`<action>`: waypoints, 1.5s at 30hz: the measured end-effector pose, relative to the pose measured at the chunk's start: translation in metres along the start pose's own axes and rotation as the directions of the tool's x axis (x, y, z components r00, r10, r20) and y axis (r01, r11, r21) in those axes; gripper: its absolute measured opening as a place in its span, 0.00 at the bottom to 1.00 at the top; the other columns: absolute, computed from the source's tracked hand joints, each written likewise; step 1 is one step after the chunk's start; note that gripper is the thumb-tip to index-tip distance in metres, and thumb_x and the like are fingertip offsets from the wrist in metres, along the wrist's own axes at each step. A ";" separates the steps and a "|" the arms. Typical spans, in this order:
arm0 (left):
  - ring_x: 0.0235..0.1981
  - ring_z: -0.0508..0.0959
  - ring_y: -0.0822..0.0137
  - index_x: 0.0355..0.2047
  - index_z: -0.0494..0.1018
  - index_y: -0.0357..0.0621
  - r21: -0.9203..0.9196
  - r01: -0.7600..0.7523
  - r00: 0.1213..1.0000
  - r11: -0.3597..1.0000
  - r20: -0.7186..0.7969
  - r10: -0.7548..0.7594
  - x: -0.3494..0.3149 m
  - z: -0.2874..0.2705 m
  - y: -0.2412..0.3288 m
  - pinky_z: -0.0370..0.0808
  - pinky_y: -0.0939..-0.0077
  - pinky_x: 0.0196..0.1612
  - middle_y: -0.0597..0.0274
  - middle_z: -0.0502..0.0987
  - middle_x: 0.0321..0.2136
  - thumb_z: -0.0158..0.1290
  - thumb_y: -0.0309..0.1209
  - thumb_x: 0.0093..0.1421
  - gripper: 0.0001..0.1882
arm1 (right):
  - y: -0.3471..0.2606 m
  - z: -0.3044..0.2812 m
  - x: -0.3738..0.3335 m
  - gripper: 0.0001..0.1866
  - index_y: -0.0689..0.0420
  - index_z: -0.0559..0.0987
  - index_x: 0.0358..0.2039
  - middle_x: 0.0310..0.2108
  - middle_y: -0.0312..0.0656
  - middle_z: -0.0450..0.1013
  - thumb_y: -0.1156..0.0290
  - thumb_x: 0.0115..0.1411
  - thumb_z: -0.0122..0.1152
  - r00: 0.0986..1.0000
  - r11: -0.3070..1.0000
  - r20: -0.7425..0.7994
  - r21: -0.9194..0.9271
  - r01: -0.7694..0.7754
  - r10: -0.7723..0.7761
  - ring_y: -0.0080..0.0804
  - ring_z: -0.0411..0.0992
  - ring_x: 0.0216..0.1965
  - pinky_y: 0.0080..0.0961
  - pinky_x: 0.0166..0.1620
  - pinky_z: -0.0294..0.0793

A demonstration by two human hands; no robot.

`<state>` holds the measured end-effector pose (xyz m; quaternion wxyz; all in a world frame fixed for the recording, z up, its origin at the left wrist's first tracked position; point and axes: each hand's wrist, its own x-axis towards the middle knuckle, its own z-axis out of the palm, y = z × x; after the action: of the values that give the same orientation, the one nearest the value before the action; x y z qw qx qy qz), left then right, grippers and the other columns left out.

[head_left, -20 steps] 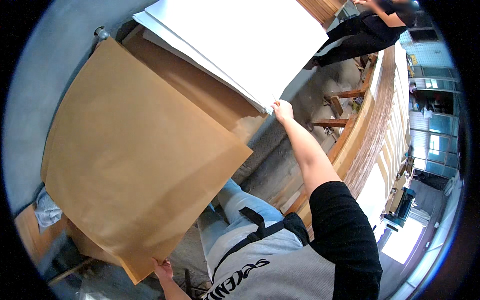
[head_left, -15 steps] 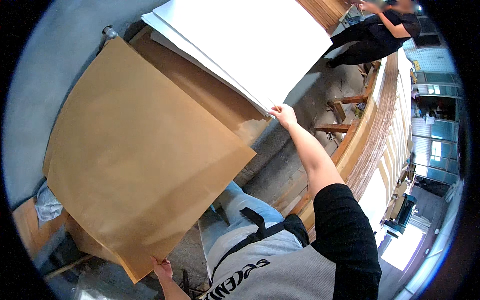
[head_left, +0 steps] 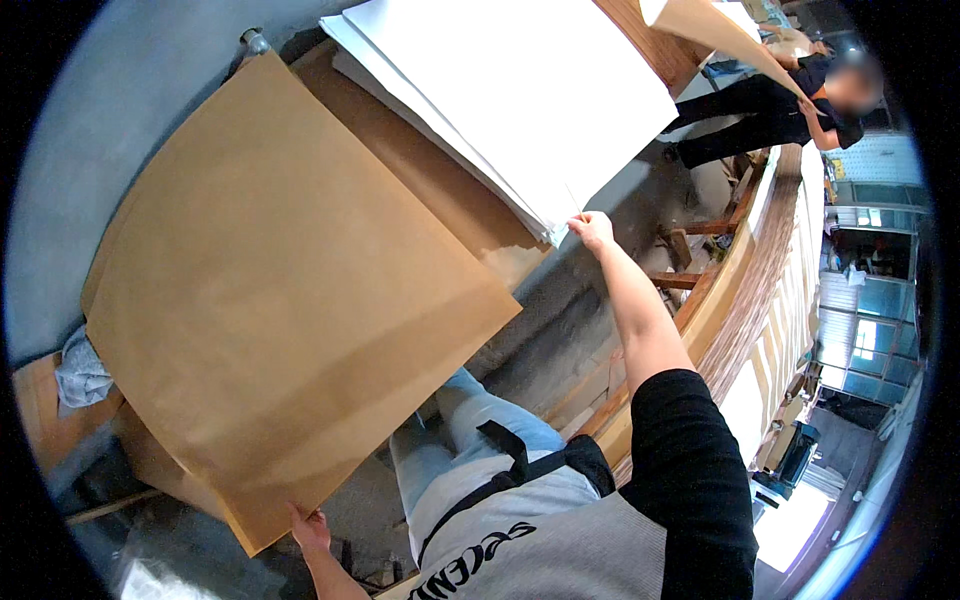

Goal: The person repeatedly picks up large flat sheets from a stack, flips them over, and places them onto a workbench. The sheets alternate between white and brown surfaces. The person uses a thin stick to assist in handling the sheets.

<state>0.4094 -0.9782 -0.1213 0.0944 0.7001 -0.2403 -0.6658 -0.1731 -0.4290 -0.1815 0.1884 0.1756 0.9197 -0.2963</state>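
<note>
A large brown paper sheet [head_left: 290,290] spreads over the left and middle of the view, smooth and slightly bowed. My left hand [head_left: 312,528] is closed on its near edge, thumb on top, close to the bottom corner. At the near right corner of a stack of white sheets [head_left: 510,100], my right hand [head_left: 594,230] is closed in a pinch on a thin, pale, stick-like thing [head_left: 576,202]. Whether those fingers also touch the white sheets I cannot tell. More brown paper [head_left: 400,140] shows between the large sheet and the white stack.
Across the aisle, a co-worker [head_left: 770,110] in dark clothes holds a curled brown sheet [head_left: 725,35]. A long bench with stacked strips [head_left: 745,270] and wooden supports [head_left: 675,280] runs down the right. A grey cloth [head_left: 82,372] lies at far left, beside a wall [head_left: 80,190].
The co-worker now holds a curled brown sheet over the far end of the white stack. My right hand sits slightly farther right; my left hand still grips the brown sheet.
</note>
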 end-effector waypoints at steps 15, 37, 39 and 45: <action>0.28 0.69 0.70 0.44 0.62 0.50 -0.029 -0.044 0.989 0.999 0.140 0.047 0.013 0.035 -0.009 0.69 0.80 0.23 0.68 0.69 0.35 0.50 0.51 0.50 0.26 | -0.076 -0.021 -0.008 0.13 0.62 0.70 0.33 0.24 0.41 0.67 0.64 0.54 0.48 0.937 0.929 -0.346 0.329 0.167 -0.045 0.30 0.65 0.24 0.23 0.23 0.64; 0.40 0.69 0.62 0.50 0.57 0.42 -0.301 -0.125 0.966 0.945 0.178 0.185 -0.003 0.026 -0.042 0.73 0.67 0.33 0.58 0.65 0.43 0.48 0.43 0.54 0.27 | -0.296 0.316 -0.509 0.09 0.54 0.64 0.30 0.19 0.31 0.58 0.62 0.60 0.42 0.484 0.688 0.523 0.674 0.269 -0.701 0.17 0.55 0.19 0.18 0.18 0.55; 0.36 0.71 0.63 0.49 0.58 0.42 -0.325 -0.124 0.969 0.937 0.162 0.184 -0.007 0.027 -0.037 0.74 0.70 0.30 0.59 0.66 0.41 0.48 0.43 0.55 0.25 | -0.283 0.349 -0.529 0.09 0.55 0.64 0.31 0.20 0.35 0.61 0.63 0.59 0.43 0.424 0.632 0.471 0.621 0.464 -0.774 0.22 0.58 0.20 0.20 0.20 0.57; 0.28 0.71 0.67 0.45 0.60 0.49 -0.233 -0.089 0.964 0.968 0.226 0.143 0.022 0.015 -0.051 0.71 0.72 0.25 0.62 0.69 0.32 0.46 0.44 0.55 0.21 | -0.263 0.406 -0.556 0.13 0.61 0.63 0.31 0.23 0.48 0.65 0.62 0.59 0.42 0.327 0.605 0.529 0.523 0.601 -0.783 0.41 0.65 0.25 0.32 0.29 0.62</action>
<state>0.4055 -0.9414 -0.1655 0.1807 0.5840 -0.2152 -0.7616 0.2929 -0.9954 -0.1114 0.3632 -0.3468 0.7087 -0.4955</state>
